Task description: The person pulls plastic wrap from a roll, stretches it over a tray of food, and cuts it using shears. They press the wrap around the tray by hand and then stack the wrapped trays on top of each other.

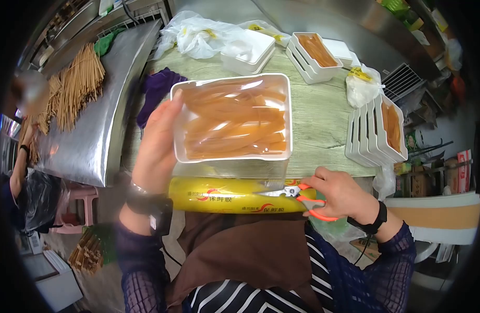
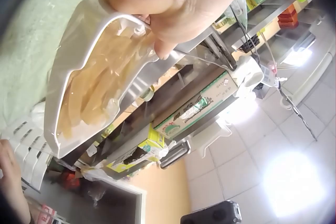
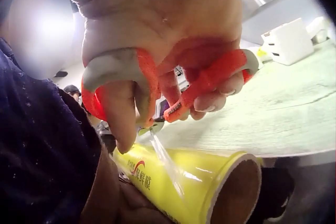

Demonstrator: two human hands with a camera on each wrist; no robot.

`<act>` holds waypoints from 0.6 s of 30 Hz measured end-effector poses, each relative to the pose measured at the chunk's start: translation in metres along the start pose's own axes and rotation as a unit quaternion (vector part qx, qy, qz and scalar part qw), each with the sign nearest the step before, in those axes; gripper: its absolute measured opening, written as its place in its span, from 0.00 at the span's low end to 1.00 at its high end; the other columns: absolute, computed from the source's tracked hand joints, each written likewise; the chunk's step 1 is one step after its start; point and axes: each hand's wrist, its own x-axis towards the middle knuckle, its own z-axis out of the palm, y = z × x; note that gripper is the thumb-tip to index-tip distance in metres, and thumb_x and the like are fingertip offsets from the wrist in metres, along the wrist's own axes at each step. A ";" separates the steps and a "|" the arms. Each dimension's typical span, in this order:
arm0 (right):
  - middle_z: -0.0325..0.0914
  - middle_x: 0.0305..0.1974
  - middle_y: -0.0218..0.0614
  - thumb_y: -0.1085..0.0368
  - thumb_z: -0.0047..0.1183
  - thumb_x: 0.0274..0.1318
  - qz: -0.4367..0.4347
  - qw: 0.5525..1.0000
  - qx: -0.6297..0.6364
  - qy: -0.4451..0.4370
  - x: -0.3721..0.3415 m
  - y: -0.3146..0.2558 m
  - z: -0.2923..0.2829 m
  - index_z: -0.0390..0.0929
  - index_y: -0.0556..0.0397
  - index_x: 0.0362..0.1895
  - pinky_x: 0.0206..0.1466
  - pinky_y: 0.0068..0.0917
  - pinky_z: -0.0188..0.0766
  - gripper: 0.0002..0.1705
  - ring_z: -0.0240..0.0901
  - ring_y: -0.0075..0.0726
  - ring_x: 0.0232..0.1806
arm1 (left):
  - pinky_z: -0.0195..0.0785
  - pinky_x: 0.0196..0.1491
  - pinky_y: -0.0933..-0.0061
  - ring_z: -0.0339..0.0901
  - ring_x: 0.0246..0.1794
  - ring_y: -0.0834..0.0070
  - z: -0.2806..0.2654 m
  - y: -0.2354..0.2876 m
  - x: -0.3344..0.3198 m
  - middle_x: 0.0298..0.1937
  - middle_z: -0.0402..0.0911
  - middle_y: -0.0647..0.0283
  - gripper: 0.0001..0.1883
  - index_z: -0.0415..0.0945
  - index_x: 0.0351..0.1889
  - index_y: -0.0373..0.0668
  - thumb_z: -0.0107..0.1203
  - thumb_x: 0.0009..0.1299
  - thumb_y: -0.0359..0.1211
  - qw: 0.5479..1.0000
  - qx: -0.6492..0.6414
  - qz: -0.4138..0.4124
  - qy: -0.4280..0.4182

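My left hand (image 1: 159, 133) grips the left side of a white plastic tray (image 1: 178, 141), thumb at its rim, raised and tilted toward me. Brown flat strips (image 1: 234, 120) fill the tray, under shiny clear film. In my right hand (image 1: 339, 190) are orange-handled scissors (image 1: 319, 202), fingers and thumb through the loops. Their blades point left, partly spread, over a yellow roll of cling film (image 1: 219, 195) at the table's front edge. A clear strip of film (image 1: 285, 169) hangs between the tray and the roll. The right wrist view shows the roll's hollow cardboard core (image 3: 236, 192).
Stacked white trays of strips stand at the right (image 1: 362, 135) and the back (image 1: 313, 73). White lidded boxes (image 1: 247, 52) and plastic bags (image 1: 198, 36) lie behind. A purple cloth (image 1: 159, 91) is at the left, near a metal counter (image 1: 101, 125) with skewers (image 1: 81, 86). Another person's arm (image 1: 21, 161) shows far left.
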 end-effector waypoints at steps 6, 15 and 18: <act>0.71 0.35 0.39 0.43 0.71 0.34 -0.108 0.994 0.027 0.012 0.034 -0.006 0.002 0.76 0.49 0.51 0.36 0.40 0.70 0.39 0.73 0.50 0.35 | 0.75 0.45 0.74 0.81 0.41 0.76 0.011 0.010 -0.007 0.44 0.82 0.62 0.17 0.75 0.49 0.36 0.53 0.74 0.41 0.999 -0.001 0.017 0.035; 0.74 0.43 0.44 0.46 0.70 0.37 -0.122 0.991 0.050 -0.017 0.080 -0.032 -0.001 0.75 0.49 0.52 0.42 0.41 0.72 0.37 0.74 0.54 0.42 | 0.75 0.46 0.74 0.81 0.42 0.75 0.002 0.012 -0.003 0.44 0.82 0.60 0.16 0.76 0.49 0.35 0.54 0.74 0.40 0.999 -0.044 0.014 0.025; 0.75 0.46 0.47 0.47 0.69 0.38 -0.189 0.981 0.046 -0.001 0.101 -0.041 0.012 0.75 0.49 0.53 0.45 0.42 0.72 0.37 0.74 0.55 0.45 | 0.76 0.46 0.73 0.81 0.42 0.74 0.013 0.018 -0.006 0.44 0.82 0.60 0.15 0.76 0.47 0.35 0.54 0.74 0.39 0.997 -0.069 0.009 0.024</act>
